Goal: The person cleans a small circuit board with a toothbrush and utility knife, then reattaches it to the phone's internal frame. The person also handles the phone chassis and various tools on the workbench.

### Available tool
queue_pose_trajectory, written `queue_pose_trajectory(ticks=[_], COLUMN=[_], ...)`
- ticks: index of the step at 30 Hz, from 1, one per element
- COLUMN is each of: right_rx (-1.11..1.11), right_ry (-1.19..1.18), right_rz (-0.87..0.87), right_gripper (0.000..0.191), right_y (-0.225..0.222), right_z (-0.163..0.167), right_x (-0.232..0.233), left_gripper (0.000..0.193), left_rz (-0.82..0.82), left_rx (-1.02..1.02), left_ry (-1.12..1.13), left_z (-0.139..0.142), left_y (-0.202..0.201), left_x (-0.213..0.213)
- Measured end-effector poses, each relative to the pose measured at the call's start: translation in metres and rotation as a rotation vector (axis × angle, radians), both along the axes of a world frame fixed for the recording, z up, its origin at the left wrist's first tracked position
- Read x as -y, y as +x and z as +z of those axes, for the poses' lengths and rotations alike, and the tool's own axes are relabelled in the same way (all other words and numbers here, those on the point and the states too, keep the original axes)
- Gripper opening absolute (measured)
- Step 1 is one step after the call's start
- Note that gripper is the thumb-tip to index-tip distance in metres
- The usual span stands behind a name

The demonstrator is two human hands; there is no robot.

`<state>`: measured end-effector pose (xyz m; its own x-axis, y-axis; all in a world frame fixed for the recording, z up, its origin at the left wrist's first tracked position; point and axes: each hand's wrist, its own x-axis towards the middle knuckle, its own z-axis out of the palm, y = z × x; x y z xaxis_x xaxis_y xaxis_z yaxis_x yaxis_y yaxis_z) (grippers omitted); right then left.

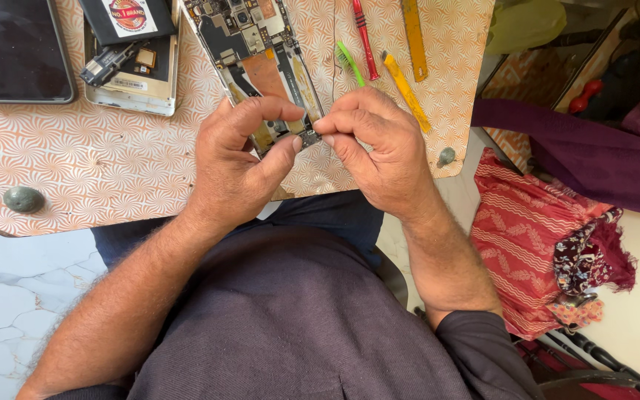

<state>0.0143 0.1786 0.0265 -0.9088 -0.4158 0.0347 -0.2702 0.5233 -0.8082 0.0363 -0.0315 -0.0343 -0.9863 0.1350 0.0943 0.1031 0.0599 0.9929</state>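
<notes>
An opened phone (257,55) lies with its back off on an orange patterned mat (98,163), circuit board and copper parts showing. My left hand (235,159) pinches the phone's near end between thumb and bent fingers. On the phone's lower right corner, my right hand (379,148) presses its fingertips, touching the left hand's fingers. The phone's near end is partly hidden under both hands.
A dark phone (12,48) lies at the far left. Beside it sits a second opened phone body (131,70) with loose parts. A green brush (350,63), a red screwdriver (365,37) and yellow pry tools (407,89) lie right of the phone. Red cloth (535,237) lies at right.
</notes>
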Motion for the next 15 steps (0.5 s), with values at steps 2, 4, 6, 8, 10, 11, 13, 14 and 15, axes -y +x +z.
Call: queue_pose_trajectory(ticks=[2, 4, 6, 8, 10, 11, 13, 14, 15], right_rx=[0.007, 0.003, -0.008, -0.024, -0.014, -0.010, 0.009, 0.017, 0.125], right_ry=[-0.017, -0.015, -0.015, -0.017, -0.033, -0.040, -0.126, -0.169, -0.257], right_rz=[-0.014, -0.030, -0.044, -0.057, -0.058, -0.059, -0.086, -0.099, -0.156], right_gripper=[0.015, 0.015, 0.016, 0.017, 0.016, 0.016, 0.015, 0.014, 0.015], right_y=[0.002, 0.003, 0.005, 0.006, 0.008, 0.009, 0.010, 0.010, 0.010], right_z=[0.000, 0.000, -0.001, -0.001, -0.003, -0.004, -0.007, -0.010, -0.013], right_x=[0.002, 0.003, 0.005, 0.005, 0.004, 0.003, 0.001, 0.000, -0.002], left_gripper=[0.023, 0.023, 0.023, 0.024, 0.024, 0.024, 0.024, 0.024, 0.025], left_rz=[0.011, 0.036, 0.056, 0.069, 0.074, 0.076, 0.073, 0.071, 0.070], left_rx=[0.045, 0.067, 0.063, 0.036, 0.034, 0.032, 0.063, 0.077, 0.047], left_ry=[0.010, -0.008, -0.022, -0.031, -0.032, -0.032, -0.069, -0.088, -0.062], left_z=[0.001, 0.002, 0.003, 0.003, 0.004, 0.004, 0.005, 0.005, 0.005], left_y=[0.002, 0.002, 0.003, 0.003, 0.003, 0.003, 0.003, 0.003, 0.003], left_x=[-0.001, -0.004, -0.004, -0.004, -0.003, -0.003, -0.002, -0.001, -0.001])
